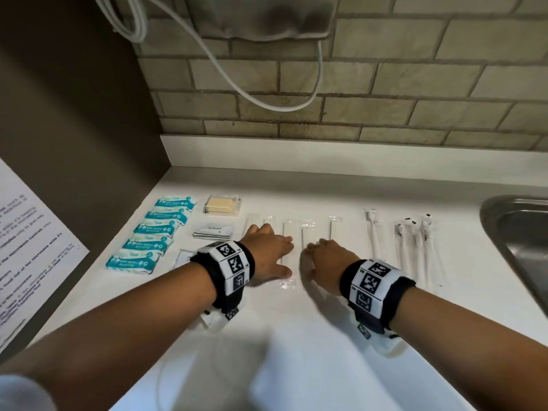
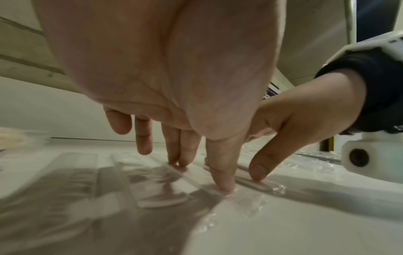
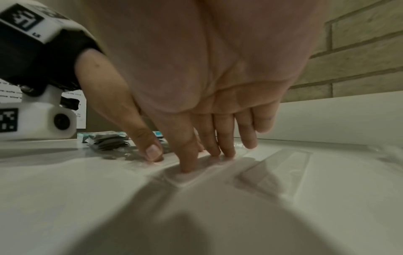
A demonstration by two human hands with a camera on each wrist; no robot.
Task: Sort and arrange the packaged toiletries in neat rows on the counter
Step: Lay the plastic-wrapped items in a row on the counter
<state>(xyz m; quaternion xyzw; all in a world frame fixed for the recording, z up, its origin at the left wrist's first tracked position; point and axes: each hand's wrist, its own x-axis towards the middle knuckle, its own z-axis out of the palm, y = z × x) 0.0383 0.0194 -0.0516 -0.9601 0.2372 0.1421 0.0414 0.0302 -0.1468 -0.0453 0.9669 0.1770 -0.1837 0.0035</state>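
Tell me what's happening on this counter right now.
A person is lining up packaged toiletries on a white counter. Both hands press flat on long clear-wrapped packets in the middle row: the left hand on one packet, the right hand on the next. Neither lifts anything. Blue wipe packs already sit in a column at the left, wrapped toothbrushes at the right near the sink.

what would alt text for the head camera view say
Both hands, left hand and right hand, press flat on clear-wrapped packets on a white counter. Teal wipe packs lie in a column at left, wrapped toothbrushes at right beside a sink.
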